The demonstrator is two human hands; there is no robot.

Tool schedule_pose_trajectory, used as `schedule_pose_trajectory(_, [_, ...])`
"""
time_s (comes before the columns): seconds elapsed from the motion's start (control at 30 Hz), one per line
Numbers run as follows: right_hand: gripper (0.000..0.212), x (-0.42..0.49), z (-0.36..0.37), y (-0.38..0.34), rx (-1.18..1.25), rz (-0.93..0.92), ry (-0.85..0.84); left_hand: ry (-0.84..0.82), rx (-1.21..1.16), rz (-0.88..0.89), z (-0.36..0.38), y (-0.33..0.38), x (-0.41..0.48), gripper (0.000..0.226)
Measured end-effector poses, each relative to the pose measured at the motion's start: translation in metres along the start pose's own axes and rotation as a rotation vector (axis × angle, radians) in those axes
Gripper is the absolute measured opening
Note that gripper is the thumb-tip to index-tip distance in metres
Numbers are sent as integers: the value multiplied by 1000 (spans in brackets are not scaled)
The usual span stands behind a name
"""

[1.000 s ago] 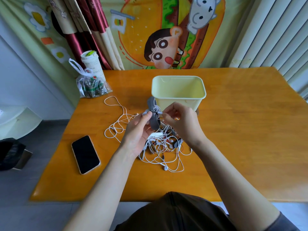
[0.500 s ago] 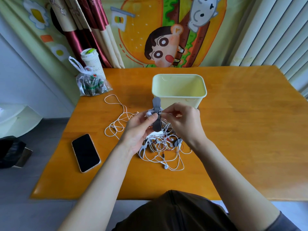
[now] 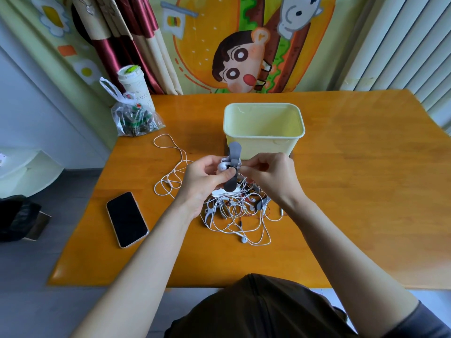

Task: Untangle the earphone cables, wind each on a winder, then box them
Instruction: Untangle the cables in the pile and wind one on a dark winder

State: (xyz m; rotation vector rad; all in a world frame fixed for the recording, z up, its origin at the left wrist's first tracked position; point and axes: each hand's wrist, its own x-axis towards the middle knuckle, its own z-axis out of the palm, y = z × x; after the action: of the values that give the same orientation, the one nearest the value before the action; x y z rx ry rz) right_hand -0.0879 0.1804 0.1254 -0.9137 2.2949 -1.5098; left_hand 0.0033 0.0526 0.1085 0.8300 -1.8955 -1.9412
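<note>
Grey winder — pinched between left hand, right hand; tangle below

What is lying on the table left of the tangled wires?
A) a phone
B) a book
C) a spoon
A: a dark-screened phone lies flat on the table, left of the tangled earphone cables.
</note>
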Motion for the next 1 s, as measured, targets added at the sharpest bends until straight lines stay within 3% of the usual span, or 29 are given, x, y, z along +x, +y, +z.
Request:
schedule_pose_trajectory(0.1, [12,2,1,5,62,82,-39,10,72,13,-1,-3,2,22])
schedule_pose_trajectory(0.2, [7,0,10,14,18,46,-11,16,68,8,0,-9,4,23])
schedule_pose_trajectory(0.33, [6,-4,16,23,11,-16,70,-32,-78,-54,7,-13,3,20])
schedule_pose_trajectory(0.57, [9,-7,13,29,132,-15,31,-55,-270,-125,12,-20,2,18])
schedule_pose_trajectory(1.0, [11,2,10,34,3,-78,88,-83,-290,-199,11,-22,5,18])
